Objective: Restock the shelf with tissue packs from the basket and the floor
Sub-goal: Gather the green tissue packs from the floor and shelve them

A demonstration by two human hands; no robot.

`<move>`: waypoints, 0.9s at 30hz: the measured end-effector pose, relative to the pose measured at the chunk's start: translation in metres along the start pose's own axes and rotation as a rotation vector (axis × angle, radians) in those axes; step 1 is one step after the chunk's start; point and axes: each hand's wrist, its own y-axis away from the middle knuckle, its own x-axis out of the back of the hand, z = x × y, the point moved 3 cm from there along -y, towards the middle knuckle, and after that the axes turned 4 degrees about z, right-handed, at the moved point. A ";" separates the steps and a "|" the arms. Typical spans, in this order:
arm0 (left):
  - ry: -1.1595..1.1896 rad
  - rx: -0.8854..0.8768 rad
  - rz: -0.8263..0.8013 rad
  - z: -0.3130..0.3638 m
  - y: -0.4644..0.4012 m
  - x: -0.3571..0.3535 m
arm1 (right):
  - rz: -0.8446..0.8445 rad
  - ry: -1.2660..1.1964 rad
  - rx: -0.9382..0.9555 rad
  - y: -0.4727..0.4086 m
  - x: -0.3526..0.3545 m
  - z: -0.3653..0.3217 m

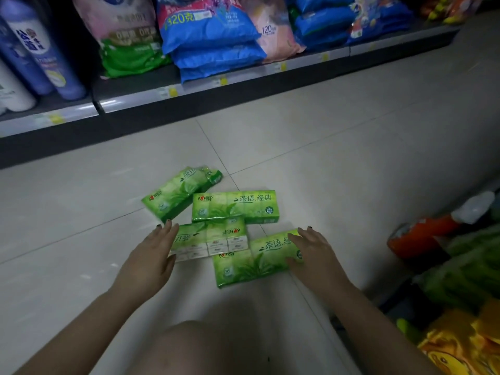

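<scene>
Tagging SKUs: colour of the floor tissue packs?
Green with leaf print, the tissue packs; head view shows it.

The packs under my hands are bright green with paler leaf prints, dark green lettering and a small red logo; one shows white ends. My nails are dark. The floor is pale grey tile. On the far shelf, blue bags, a pink bag, a green one, lilac bottles, yellow tags.
</scene>
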 end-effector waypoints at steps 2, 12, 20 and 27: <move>-0.048 0.024 -0.032 -0.012 -0.004 -0.014 | -0.048 0.033 0.035 -0.010 -0.006 -0.003; 0.002 0.353 -0.181 -0.070 -0.018 -0.044 | -0.119 0.067 0.101 -0.064 -0.035 -0.042; 0.437 0.853 -0.217 -0.113 -0.017 -0.076 | -0.323 -0.188 -0.115 -0.092 -0.071 -0.060; 0.750 1.008 -0.161 -0.108 -0.023 -0.094 | -0.445 -0.358 -0.246 -0.100 -0.086 -0.068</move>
